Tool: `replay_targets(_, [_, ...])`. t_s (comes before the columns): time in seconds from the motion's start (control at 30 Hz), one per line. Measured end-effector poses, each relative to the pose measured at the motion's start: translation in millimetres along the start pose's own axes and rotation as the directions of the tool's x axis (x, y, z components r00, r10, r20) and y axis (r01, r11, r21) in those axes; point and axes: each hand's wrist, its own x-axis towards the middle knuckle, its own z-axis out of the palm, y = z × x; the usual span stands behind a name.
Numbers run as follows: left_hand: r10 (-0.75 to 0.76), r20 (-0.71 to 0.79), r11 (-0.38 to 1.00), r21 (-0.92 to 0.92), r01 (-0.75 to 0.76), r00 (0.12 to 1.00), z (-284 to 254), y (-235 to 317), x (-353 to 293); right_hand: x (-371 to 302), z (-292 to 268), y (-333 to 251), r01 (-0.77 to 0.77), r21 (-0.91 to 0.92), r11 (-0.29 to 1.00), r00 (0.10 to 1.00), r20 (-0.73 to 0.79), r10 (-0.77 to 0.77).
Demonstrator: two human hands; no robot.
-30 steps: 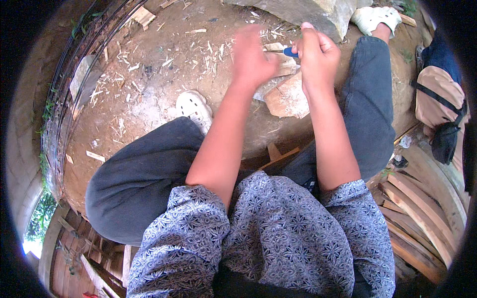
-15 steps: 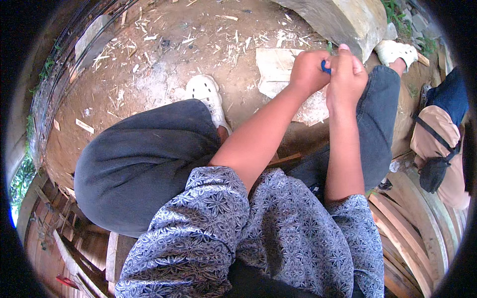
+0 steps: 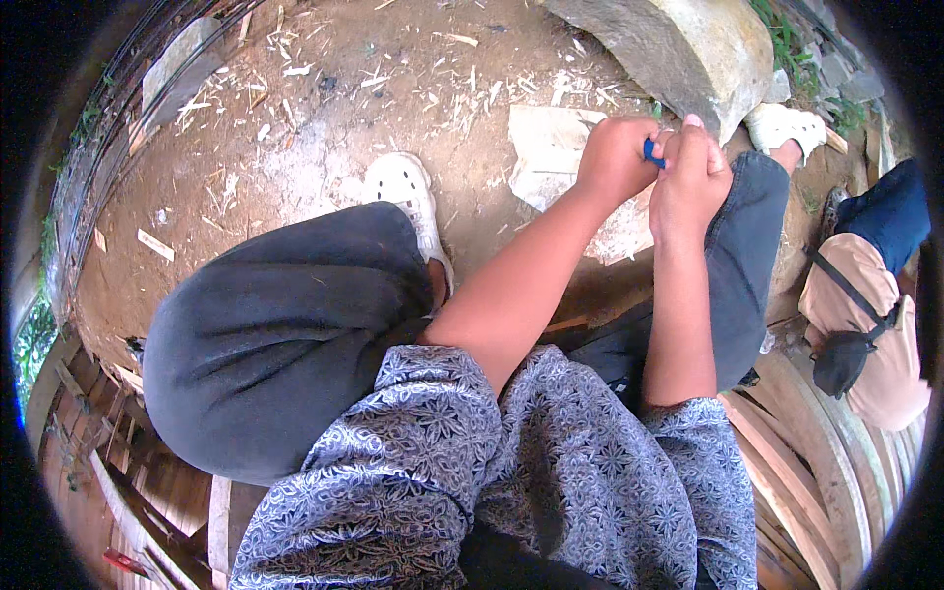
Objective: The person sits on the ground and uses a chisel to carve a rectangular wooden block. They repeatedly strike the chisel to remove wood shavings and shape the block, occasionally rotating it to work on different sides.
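Note:
My left hand is closed in a fist and meets my right hand in front of my right knee. My right hand is closed too, its thumb pointing up and away from me. Between the two shows a small curved blue piece. Whether it is worn on a finger or gripped cannot be told. The fingers hide whatever else they hold. Beneath and beyond the hands lies a pale, flat slab on the dirt ground.
A large stone block rises just beyond my hands. Wood chips litter the dirt. Long planks lie at the lower right, with another person in tan and blue clothing near them. Dark cables run along the left.
The whole view has shifted slightly, so hands and ground sit lower in the picture. My hands stay together, both closed, with the blue piece still between them.

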Motion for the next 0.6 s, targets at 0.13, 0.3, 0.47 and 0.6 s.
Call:
replay_targets(0.13, [0.072, -0.062, 0.997, 0.003, -0.072, 0.995, -0.5, 7.2, -1.2, 0.0, -2.6, -8.6, -0.066, -0.053, 0.996, 0.998, 0.009, 0.066])
replay_targets(0.3, [0.026, -0.043, 0.999, -0.023, -0.027, 0.999, 2.7, 13.1, -2.1, 6.4, -7.5, -9.9, -0.039, 0.03, 0.999, 0.999, 0.038, 0.038])
replay_targets(0.47, [0.004, 0.037, 1.0, -0.009, -0.004, 0.999, -11.3, -13.3, 8.4, -0.2, 13.8, 11.5, 0.079, -0.201, 0.976, 0.997, -0.008, -0.082])
replay_targets(0.6, [-0.056, 0.033, 0.998, -0.031, 0.057, 0.998, -16.4, -4.8, 10.5, 7.0, 17.7, 8.7, -0.067, -0.115, 0.991, 0.998, 0.002, 0.068])
